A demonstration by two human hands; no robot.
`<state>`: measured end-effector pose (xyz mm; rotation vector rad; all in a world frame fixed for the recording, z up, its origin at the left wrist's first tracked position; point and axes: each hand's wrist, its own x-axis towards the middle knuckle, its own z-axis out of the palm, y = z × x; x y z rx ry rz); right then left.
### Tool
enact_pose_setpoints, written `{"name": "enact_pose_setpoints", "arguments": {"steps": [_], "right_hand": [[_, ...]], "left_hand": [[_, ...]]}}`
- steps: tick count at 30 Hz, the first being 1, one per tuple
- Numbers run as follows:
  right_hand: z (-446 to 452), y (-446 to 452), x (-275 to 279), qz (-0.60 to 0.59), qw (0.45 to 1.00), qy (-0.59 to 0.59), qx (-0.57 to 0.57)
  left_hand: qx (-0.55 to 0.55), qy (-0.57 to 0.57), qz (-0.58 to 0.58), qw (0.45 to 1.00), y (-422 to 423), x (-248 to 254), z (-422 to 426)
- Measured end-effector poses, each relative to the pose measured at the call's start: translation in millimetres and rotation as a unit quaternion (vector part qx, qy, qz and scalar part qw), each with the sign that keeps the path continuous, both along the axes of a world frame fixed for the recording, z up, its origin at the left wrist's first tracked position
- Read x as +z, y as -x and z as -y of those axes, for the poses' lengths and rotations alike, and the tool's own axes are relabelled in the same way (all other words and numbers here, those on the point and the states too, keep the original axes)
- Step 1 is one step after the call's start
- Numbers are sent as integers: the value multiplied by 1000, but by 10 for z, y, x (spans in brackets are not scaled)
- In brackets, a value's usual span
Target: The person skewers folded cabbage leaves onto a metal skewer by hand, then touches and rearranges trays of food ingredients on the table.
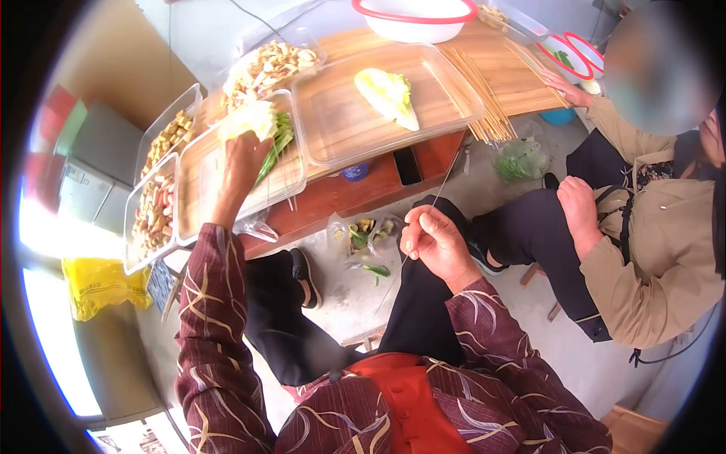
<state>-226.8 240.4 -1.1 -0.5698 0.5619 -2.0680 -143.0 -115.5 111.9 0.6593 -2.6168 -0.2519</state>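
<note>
Red cloth [404, 405] fills bottom centre — mid-frame, the right hand [441, 246] pinches a skewer [445, 175], seemingly not yet loaded, while the left hand [243, 159] touches cabbage [253, 119] at upper left, finger grip hidden — plenty apparently left unthreaded.

Here's the left arm [219, 325], sleeved in patterned maroon and stretched well forward! The left wrist [225, 203] is bare, and beyond it the left hand [246, 155] is out at the far end of the reach, back of the hand towards us, fingertips partly hidden. Over to the right arm [510, 333]: forearm angled inward, and the right hand [442, 246] sits closer in, over the right thigh [423, 310], fingers curled, thumb and forefinger pinched together!
</note>
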Motion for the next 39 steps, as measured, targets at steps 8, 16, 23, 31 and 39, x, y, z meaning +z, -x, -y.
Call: {"name": "enact_pose_setpoints", "arguments": {"steps": [8,16,23,31,39], "right_hand": [[132,-86,40,-22,999,-23,5],[123,-85,55,-26,998,-50,-13],[89,-71,50,-22,999,-36,-12],[139,-102,42,-22,999,-39,-2],[186,-143,60,-37,998,-57,-8]], "left_hand": [[103,-400,85,907,-130,-237,-90],[106,-720,-166,666,264,-640,195],[150,-561,-130,804,53,-179,34],[36,-567,-207,797,-417,663,2],[58,-633,-270,723,-849,-237,786]]}}
